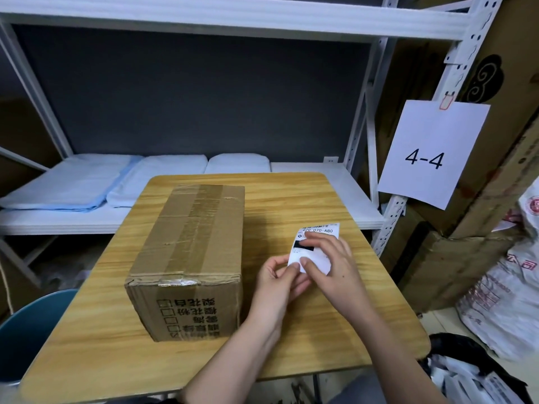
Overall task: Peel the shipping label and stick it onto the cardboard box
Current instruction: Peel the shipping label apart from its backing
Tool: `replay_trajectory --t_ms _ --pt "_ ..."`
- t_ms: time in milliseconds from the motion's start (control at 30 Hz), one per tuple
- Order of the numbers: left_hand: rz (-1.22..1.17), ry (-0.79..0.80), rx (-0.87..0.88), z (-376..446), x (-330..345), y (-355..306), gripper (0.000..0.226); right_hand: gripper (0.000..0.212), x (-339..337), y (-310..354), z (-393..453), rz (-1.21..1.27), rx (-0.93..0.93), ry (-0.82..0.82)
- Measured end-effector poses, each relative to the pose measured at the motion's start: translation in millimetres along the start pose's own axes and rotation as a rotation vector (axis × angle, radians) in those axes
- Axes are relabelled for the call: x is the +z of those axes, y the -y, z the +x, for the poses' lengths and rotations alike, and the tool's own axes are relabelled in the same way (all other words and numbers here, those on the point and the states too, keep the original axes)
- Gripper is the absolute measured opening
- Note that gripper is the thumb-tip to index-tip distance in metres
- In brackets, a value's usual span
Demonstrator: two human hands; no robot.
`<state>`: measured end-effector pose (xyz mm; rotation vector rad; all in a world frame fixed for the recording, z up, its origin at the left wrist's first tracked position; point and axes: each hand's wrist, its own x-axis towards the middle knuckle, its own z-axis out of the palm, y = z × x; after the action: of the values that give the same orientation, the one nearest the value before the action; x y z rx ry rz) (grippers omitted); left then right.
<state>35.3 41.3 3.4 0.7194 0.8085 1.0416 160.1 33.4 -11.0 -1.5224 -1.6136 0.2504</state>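
A taped brown cardboard box stands on the left half of a small wooden table, with printed characters on its near face. To its right a white shipping label with black print is held just above the table. My right hand covers the label's middle, thumb and fingers pressed on it. My left hand pinches the label's near left corner between thumb and fingers. Both hands are to the right of the box and do not touch it.
A white metal shelf behind the table holds folded pale blue and white bedding. A paper sign reading 4-4 hangs on the right upright. Large cardboard and printed bags crowd the right side. A blue chair stands at lower left.
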Motion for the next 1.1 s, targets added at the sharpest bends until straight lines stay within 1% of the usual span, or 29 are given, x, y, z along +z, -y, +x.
replay_trajectory --t_ms 100,233,300,400,467,567,667,967,1033,1100 --pt "-0.096 -0.007 -0.015 1 2 -2 0.005 0.043 -4 -2 -1 0.020 0.022 0.054" --pt "-0.162 0.049 -0.043 1 -1 -3 0.009 0.046 -9 -5 -1 0.059 0.050 0.090" --pt "-0.167 0.073 -0.035 -1 -1 -3 0.010 0.043 -10 -5 -1 0.093 0.067 0.082" --pt "-0.136 0.053 -0.001 -2 0 -3 0.009 0.036 -11 -6 -3 0.094 0.091 0.081" --pt "-0.113 0.045 0.025 -2 1 -4 0.010 0.037 -10 -4 -4 0.046 0.079 0.065" --pt "-0.103 0.036 0.057 -3 3 -5 0.009 0.045 -11 1 -5 -0.016 0.070 0.052" --pt "-0.101 0.026 0.075 -5 4 -9 0.007 0.041 -14 4 -5 -0.060 0.055 0.045" --pt "-0.066 0.000 0.118 -8 8 -14 0.006 0.027 -18 6 -4 -0.024 0.090 0.047" --pt "-0.064 0.003 0.118 -8 8 -14 0.004 0.027 -19 7 -5 -0.057 0.082 0.044" --pt "-0.065 0.000 0.115 -7 9 -13 0.006 0.030 -19 7 -6 -0.161 0.044 0.019"
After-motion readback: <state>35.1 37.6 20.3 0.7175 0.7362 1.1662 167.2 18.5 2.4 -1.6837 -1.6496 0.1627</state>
